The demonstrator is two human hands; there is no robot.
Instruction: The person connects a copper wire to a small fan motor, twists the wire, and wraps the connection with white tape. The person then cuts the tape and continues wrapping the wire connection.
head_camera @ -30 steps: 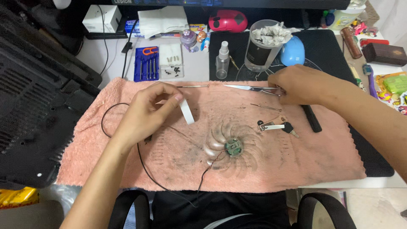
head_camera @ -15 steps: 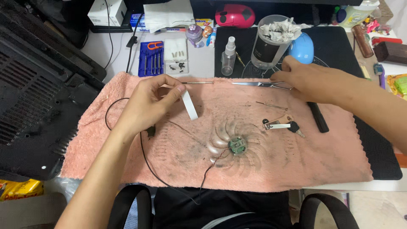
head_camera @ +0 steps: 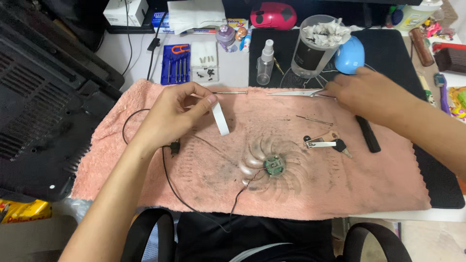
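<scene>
My left hand [head_camera: 174, 114] pinches a short white flat strip [head_camera: 220, 118] above the pink towel [head_camera: 378, 179], the strip hanging down to the right of my thumb. My right hand [head_camera: 364, 94] rests at the towel's far edge, fingers on the handle end of metal tweezers [head_camera: 293, 93]. A clear fan wheel [head_camera: 272, 165] with a green hub lies mid-towel, its black cable [head_camera: 167, 177] looping left toward my left wrist.
A dark laptop chassis [head_camera: 43, 102] lies at left. Behind the towel are a blue screwdriver set [head_camera: 177, 63], a tray of screws [head_camera: 204, 63], a spray bottle [head_camera: 264, 63] and a cup of tissue [head_camera: 315, 46]. Keys [head_camera: 325, 142] and a black tool [head_camera: 367, 134] lie on the towel.
My right hand shifted a little along the tweezers at the towel's far edge. My left hand still holds the white strip in nearly the same place.
</scene>
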